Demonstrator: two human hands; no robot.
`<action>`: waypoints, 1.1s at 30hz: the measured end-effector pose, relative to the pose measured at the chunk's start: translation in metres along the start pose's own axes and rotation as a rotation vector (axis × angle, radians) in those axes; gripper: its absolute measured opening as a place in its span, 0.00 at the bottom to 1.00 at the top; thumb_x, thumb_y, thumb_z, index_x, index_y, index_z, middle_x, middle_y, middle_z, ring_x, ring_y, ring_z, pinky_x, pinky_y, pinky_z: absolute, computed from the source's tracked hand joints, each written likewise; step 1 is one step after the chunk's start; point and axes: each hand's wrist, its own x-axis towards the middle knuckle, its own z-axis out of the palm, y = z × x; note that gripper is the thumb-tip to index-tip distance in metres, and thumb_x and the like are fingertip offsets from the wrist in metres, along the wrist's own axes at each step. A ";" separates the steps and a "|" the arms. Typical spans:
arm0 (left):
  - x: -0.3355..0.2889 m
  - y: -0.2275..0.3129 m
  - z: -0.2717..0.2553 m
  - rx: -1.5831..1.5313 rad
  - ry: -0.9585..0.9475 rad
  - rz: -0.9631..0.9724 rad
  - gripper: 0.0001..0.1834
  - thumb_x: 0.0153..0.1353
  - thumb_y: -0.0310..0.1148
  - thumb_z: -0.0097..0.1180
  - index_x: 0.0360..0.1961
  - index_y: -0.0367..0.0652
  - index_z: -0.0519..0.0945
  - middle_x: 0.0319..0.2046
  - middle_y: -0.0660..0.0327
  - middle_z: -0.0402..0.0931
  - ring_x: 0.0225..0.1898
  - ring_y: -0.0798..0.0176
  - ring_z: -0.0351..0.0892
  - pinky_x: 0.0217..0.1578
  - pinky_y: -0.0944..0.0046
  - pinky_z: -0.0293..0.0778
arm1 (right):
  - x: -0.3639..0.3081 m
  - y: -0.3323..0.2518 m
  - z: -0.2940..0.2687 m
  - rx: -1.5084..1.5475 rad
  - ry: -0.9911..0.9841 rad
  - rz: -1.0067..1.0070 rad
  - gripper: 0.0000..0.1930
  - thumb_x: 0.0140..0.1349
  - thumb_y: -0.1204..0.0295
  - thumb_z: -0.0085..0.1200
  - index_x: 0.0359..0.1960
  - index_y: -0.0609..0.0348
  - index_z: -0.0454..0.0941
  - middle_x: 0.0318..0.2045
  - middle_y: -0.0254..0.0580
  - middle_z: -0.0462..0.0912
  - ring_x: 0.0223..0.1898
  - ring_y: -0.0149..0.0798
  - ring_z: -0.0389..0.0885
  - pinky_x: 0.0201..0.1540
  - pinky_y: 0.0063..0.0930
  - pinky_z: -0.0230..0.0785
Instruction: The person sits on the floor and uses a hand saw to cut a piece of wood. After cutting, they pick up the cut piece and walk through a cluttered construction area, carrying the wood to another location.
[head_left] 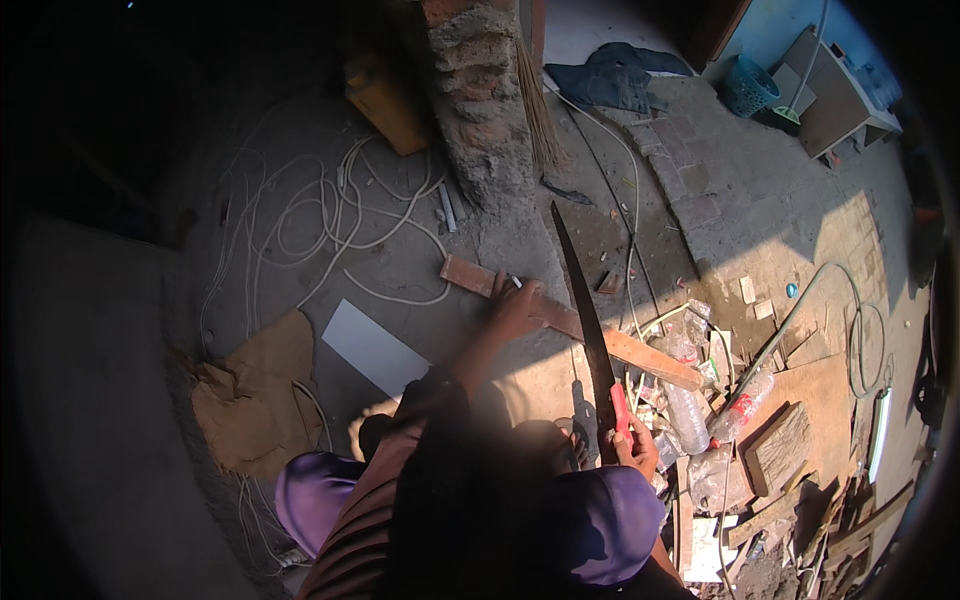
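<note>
A reddish-brown wooden plank lies slantwise in front of me, from the base of the brick pillar to the litter on the right. My left hand grips it near its far left end, and a short white stick like a cigarette shows at its fingers. In my right hand is the red handle of a hand saw. Its long dark blade points up and away, passing over the plank in this view; whether blade and wood touch I cannot tell. My knees in purple cloth frame the bottom.
Plastic bottles, scrap wood and litter crowd the right. A white cable coils at the left, near a yellow jerrycan. A white board and brown cardboard lie left. The brick pillar stands ahead.
</note>
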 end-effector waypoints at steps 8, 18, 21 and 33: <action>0.002 -0.016 0.005 0.233 -0.051 0.094 0.33 0.52 0.34 0.72 0.61 0.46 0.76 0.57 0.53 0.79 0.67 0.49 0.68 0.70 0.41 0.50 | -0.032 -0.003 -0.090 0.013 0.226 0.004 0.35 0.61 0.76 0.65 0.71 0.68 0.68 0.54 0.43 0.81 0.49 0.33 0.79 0.55 0.27 0.70; 0.016 0.050 0.041 0.122 -0.023 0.211 0.22 0.59 0.26 0.57 0.56 0.44 0.80 0.51 0.54 0.83 0.63 0.53 0.72 0.67 0.45 0.53 | -0.053 -0.080 -0.111 -0.379 0.416 -0.247 0.38 0.65 0.63 0.67 0.74 0.64 0.66 0.57 0.43 0.80 0.52 0.34 0.77 0.59 0.27 0.67; 0.017 0.054 0.048 0.156 0.060 0.164 0.19 0.62 0.26 0.54 0.55 0.45 0.81 0.48 0.54 0.83 0.61 0.53 0.73 0.67 0.46 0.54 | -0.049 -0.090 -0.085 -0.392 0.464 -0.246 0.30 0.69 0.67 0.64 0.70 0.65 0.71 0.56 0.44 0.83 0.52 0.34 0.79 0.59 0.28 0.69; -0.001 0.061 0.039 0.124 0.107 0.116 0.31 0.50 0.32 0.74 0.57 0.48 0.77 0.51 0.53 0.81 0.60 0.48 0.73 0.67 0.43 0.54 | -0.027 -0.057 -0.037 -0.267 0.293 -0.324 0.24 0.67 0.73 0.64 0.64 0.67 0.77 0.47 0.41 0.87 0.46 0.30 0.83 0.53 0.25 0.73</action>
